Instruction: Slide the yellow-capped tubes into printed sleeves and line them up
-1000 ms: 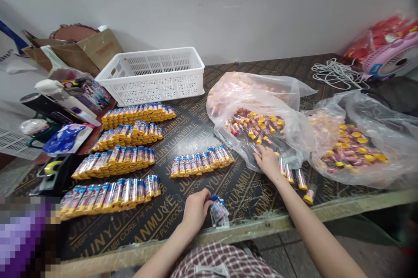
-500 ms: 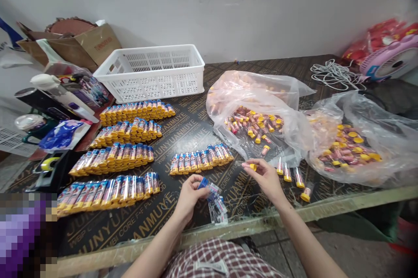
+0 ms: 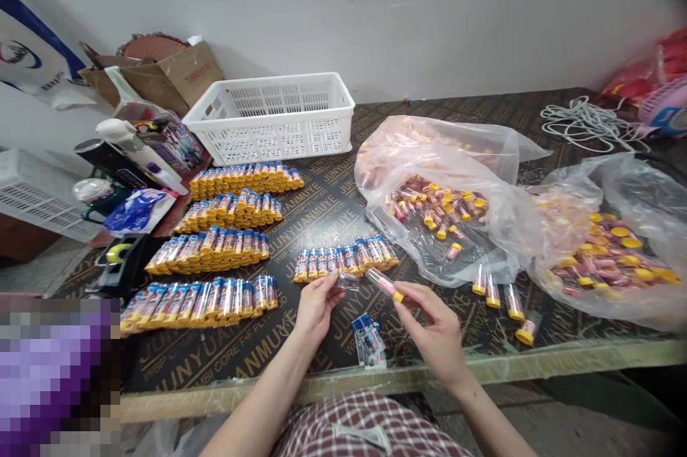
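Between its fingertips my left hand (image 3: 320, 305) pinches a small clear plastic sleeve (image 3: 348, 282). My right hand (image 3: 432, 328) holds a clear tube (image 3: 382, 283) by its yellow cap, the other end pointing at the sleeve without touching it. Below and between the hands, a small pile of flat clear and blue sleeves (image 3: 368, 339) lies near the table edge. Behind my left hand is a short row of blue-and-yellow wrapped tubes (image 3: 346, 258). Several unwrapped yellow-capped tubes (image 3: 492, 291) stand or lean to the right of my right hand.
Stacked rows of wrapped tubes (image 3: 207, 246) fill the left side. A white basket (image 3: 271, 135) stands behind them. Plastic bags of tubes (image 3: 445, 156) (image 3: 617, 257) lie at the right. A tape dispenser (image 3: 121, 264), bottles (image 3: 134, 149) and a white cord (image 3: 585, 124) are farther out.
My left hand has moved off the sleeve pile and now has a single sleeve. My right hand has brought its tube left toward it. The view has shifted to the left.
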### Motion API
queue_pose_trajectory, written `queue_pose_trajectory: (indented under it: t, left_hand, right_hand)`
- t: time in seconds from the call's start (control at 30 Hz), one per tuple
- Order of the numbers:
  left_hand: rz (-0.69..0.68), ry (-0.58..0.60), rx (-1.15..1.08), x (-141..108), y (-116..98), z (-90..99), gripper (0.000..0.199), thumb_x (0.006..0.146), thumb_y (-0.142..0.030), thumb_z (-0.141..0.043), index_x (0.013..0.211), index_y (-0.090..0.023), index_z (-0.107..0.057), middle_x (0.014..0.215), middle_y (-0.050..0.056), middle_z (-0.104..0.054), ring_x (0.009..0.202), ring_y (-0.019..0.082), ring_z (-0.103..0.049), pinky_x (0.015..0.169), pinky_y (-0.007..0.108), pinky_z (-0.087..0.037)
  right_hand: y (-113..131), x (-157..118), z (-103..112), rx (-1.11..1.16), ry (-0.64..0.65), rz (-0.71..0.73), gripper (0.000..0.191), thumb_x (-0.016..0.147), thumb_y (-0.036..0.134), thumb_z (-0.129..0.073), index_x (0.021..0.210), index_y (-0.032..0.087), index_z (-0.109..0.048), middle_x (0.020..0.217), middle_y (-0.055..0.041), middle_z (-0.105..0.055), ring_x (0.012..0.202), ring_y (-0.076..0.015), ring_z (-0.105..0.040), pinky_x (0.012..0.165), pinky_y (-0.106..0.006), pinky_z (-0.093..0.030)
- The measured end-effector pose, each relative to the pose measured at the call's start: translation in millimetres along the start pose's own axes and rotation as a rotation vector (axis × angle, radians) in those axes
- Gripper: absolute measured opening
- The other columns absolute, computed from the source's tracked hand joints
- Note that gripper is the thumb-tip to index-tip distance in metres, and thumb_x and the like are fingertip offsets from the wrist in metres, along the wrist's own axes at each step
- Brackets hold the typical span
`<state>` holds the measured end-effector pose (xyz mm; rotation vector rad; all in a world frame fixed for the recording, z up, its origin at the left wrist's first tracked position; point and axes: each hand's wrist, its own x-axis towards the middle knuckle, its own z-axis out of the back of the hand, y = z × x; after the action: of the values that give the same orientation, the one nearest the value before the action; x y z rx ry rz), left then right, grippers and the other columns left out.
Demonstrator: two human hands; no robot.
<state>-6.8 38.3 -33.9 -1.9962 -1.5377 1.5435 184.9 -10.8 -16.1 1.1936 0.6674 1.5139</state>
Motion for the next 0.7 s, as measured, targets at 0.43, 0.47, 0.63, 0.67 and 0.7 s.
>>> queue_pose_trajectory:
  t: [0.43,0.47,0.63,0.67,0.7]
  left_hand:
    - [-0.098,0.094,0.045,-3.2,8.6,-0.2,0.033,0.059,-0.036,-0.081,0.074,-0.011,-0.066,0.070,0.003,-0.068,0.061,0.010,-0.061,0.059,0.021,-0.049]
    - [-0.088,0.124,0.055,-5.1,8.9,-1.4,0.033,0.060,-0.036,-0.081,0.077,-0.011,-0.066,0.073,0.004,-0.069,0.064,0.011,-0.062,0.061,0.021,-0.050]
    - [-0.024,0.243,0.110,-15.3,4.6,-7.3,0.039,0.060,-0.034,-0.082,0.086,-0.012,-0.063,0.076,0.005,-0.071,0.066,0.013,-0.064,0.065,0.024,-0.051]
    - [-0.003,0.275,0.135,-17.6,4.0,-8.4,0.040,0.059,-0.034,-0.082,0.087,-0.012,-0.063,0.075,0.005,-0.070,0.064,0.013,-0.064,0.064,0.025,-0.051]
    - [0.022,0.312,0.161,-20.0,4.0,-9.3,0.041,0.058,-0.034,-0.083,0.088,-0.011,-0.064,0.075,0.005,-0.070,0.063,0.012,-0.063,0.063,0.024,-0.050]
  right_hand:
    - [-4.1,-13.4,-19.6,-0.011,0.202,0.140,0.038,0.087,0.012,-0.053,0.119,0.030,-0.060,0.112,-0.0066,-0.061,0.102,-0.0218,-0.060,0.089,-0.038,-0.052]
    - [-4.8,-13.7,-20.5,0.001,0.214,0.125,0.037,0.087,0.013,-0.051,0.119,0.029,-0.060,0.112,-0.0067,-0.060,0.103,-0.0214,-0.060,0.089,-0.037,-0.051]
    - [-10.5,-12.1,-24.6,0.017,0.223,0.120,0.040,0.088,0.010,-0.046,0.120,0.029,-0.058,0.101,-0.0056,-0.058,0.093,-0.0181,-0.060,0.080,-0.032,-0.053]
    - [-11.7,-11.1,-25.1,0.007,0.215,0.139,0.042,0.087,0.009,-0.046,0.122,0.030,-0.056,0.099,-0.0052,-0.057,0.089,-0.0173,-0.060,0.078,-0.031,-0.053]
    - [-12.6,-9.7,-25.3,-0.011,0.205,0.162,0.046,0.085,0.008,-0.048,0.126,0.030,-0.053,0.099,-0.0051,-0.056,0.087,-0.0170,-0.060,0.078,-0.031,-0.054]
